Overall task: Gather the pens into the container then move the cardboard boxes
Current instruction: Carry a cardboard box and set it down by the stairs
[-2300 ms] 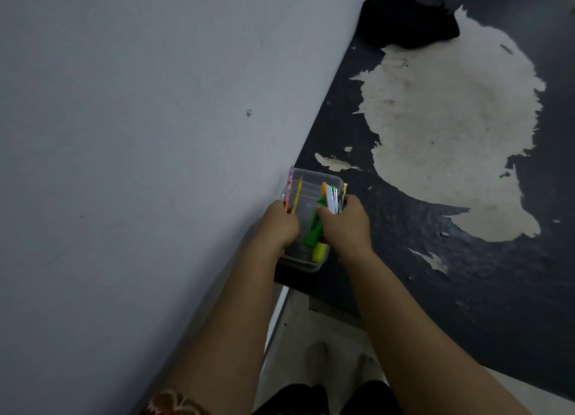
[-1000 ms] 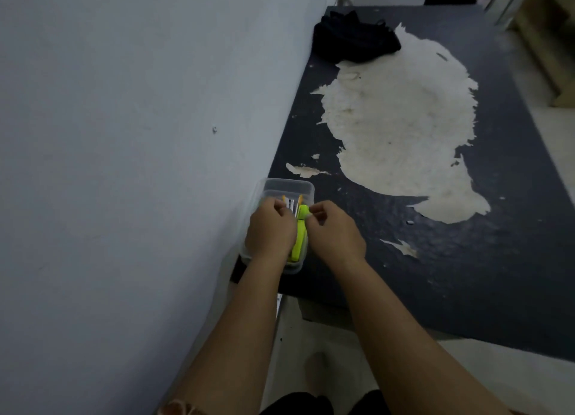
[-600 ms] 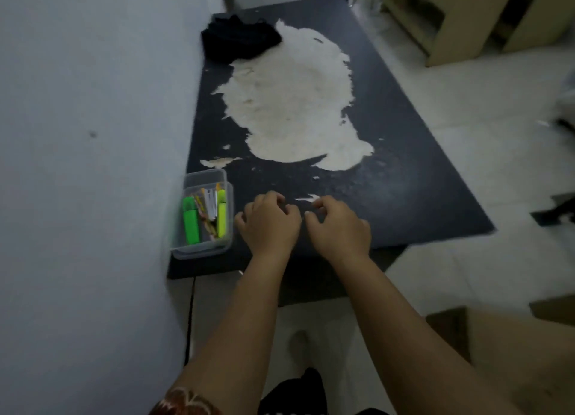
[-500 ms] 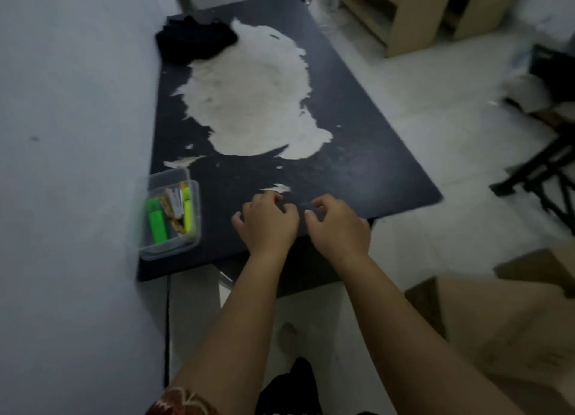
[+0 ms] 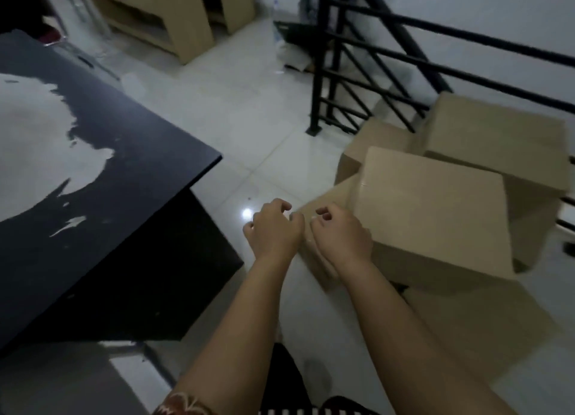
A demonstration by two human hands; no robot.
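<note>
While both arms reach forward side by side, the left hand (image 5: 273,228) and the right hand (image 5: 340,232) hang in the air with their fingers (image 5: 281,204) loosely curled, and neither has hold of anything. Just past the right hand's fingers (image 5: 323,211) stands the nearest cardboard box (image 5: 432,209), closed, set on a lower box (image 5: 323,203) whose corner shows right under the fingertips; whether any finger touches the cardboard cannot be told. Beyond and to the right of the fingers two more cardboard boxes (image 5: 494,137) are piled against a black railing (image 5: 320,60). To the left of the left hand's fingers lies the dark surface (image 5: 130,153) with its pale worn patch (image 5: 37,125), well apart from the hands. Between the surface and the boxes the white tiled floor (image 5: 249,113) shows, with a bright glint of light (image 5: 246,213) just beside the left fingers. Far ahead stands light wooden furniture (image 5: 180,13). The pens and their container are out of view.
</note>
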